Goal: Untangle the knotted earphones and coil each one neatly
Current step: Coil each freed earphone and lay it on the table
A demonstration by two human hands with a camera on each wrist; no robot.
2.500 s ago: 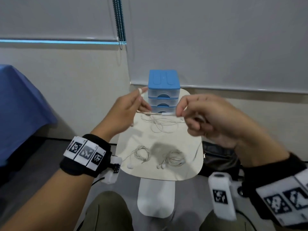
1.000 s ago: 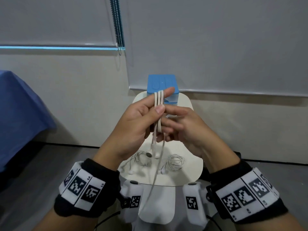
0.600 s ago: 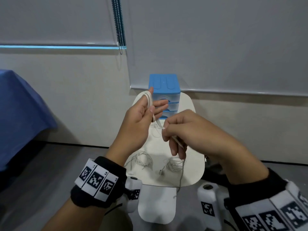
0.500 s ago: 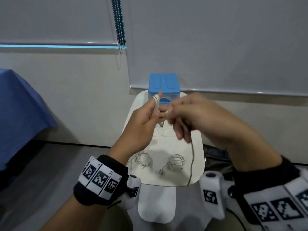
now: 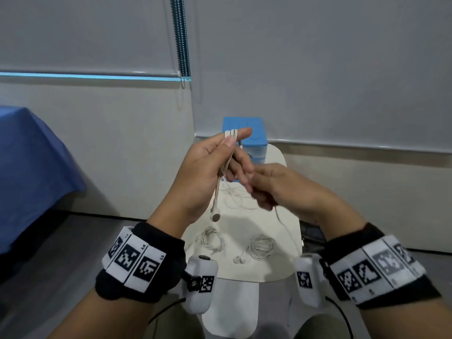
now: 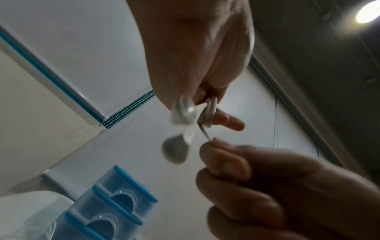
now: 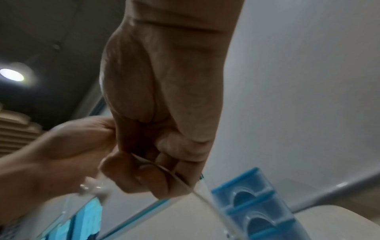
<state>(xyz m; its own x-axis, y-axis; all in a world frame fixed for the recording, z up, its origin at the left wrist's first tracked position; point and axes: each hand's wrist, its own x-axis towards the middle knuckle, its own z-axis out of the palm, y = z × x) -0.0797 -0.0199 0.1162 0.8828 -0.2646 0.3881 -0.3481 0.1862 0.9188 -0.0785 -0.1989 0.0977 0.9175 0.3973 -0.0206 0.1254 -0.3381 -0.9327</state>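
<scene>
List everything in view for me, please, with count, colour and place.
held earphone: one, white, cord wound over left fingers, bud hanging
coiled earphones: two, white, on table's near part
loose cord: white, on table, count unclear
drawer box: one, blue top, clear drawers, table's far end
table: one, cream
cloth: one, blue, far left
blinds: grey, on wall
left hand: holds wound cord
right hand: pinches cord's free end
</scene>
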